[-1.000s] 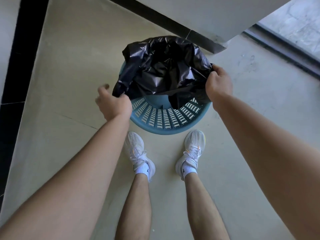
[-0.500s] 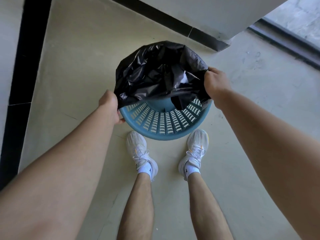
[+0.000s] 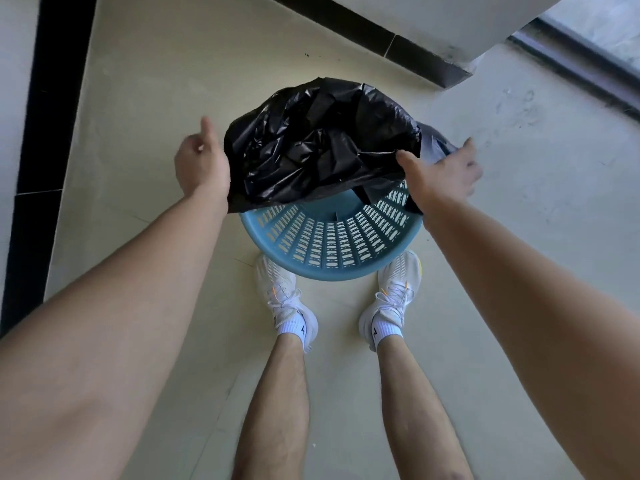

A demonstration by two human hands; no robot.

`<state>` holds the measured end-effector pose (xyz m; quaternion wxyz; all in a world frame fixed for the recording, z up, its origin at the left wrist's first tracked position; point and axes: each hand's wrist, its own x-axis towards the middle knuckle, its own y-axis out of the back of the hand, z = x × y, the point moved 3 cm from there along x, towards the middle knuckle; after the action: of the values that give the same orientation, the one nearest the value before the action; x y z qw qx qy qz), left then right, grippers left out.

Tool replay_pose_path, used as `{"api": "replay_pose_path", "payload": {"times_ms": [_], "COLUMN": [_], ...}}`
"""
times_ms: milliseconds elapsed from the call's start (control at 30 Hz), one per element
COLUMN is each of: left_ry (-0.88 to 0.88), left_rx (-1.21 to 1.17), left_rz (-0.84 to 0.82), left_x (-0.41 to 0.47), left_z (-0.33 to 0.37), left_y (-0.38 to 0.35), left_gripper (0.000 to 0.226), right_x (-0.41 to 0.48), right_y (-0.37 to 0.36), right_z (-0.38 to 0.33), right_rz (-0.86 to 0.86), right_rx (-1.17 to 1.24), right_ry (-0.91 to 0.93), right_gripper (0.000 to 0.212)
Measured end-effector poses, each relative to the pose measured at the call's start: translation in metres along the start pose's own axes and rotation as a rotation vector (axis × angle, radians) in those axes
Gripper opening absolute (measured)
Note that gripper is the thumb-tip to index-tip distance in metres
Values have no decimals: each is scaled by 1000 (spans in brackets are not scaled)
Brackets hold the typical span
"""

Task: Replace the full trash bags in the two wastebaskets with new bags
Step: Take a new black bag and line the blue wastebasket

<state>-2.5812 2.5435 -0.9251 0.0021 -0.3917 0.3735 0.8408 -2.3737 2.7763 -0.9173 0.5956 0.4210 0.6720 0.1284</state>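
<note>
at far left, a black strip along a pale wall, bordering a beige floor, matt, with faint scuffs and thin joint lines. next, left hand against the bag's left edge, thumb stuck up and clear of the plastic; fingers hidden behind the hand, so cannot tell whether pinching anything. in the middle, black bag, crumpled and glossy, spread over the far part of the blue basket, leaving its slotted near wall and part of the bottom bare. basket set on the floor, just ahead of two white shoes. then right hand, pinching the bag's right edge between thumb on top and spread, blurred fingers outside. beyond, a wall foot with black skirting; at far right, a dark track across the floor.
</note>
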Motion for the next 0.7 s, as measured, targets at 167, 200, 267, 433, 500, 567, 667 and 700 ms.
{"api": "replay_pose_path", "payload": {"times_ms": [167,200,267,433,500,567,667,700], "left_ry": [161,229,322,376,413,459,502,514], "left_rx": [-194,-211,-238,9,89,90,-196,-288], "left_rz": [-317,-351,-412,-434,-381,-300,-20,65], "left_x": [-24,-20,-8,9,3,-7,-31,-42], "left_z": [1,-3,-10,-33,-44,-55,-64,-67], "left_y": [-12,-11,-11,-19,-17,-8,10,13], "left_gripper": [38,37,33,13,21,27,69,77], "right_x": [-23,-23,-19,-5,5,23,-6,-16], "right_y": [-12,-13,-13,-9,-6,-6,9,13], "right_z": [16,20,29,46,54,71,57,49], "right_rz": [33,64,116,117,114,130,105,84], "right_rx": [343,410,450,380,394,408,455,461], "right_ry": [-397,-411,-359,-253,-300,-317,-363,-364], "right_gripper": [93,80,60,36,45,52,38,33]}}
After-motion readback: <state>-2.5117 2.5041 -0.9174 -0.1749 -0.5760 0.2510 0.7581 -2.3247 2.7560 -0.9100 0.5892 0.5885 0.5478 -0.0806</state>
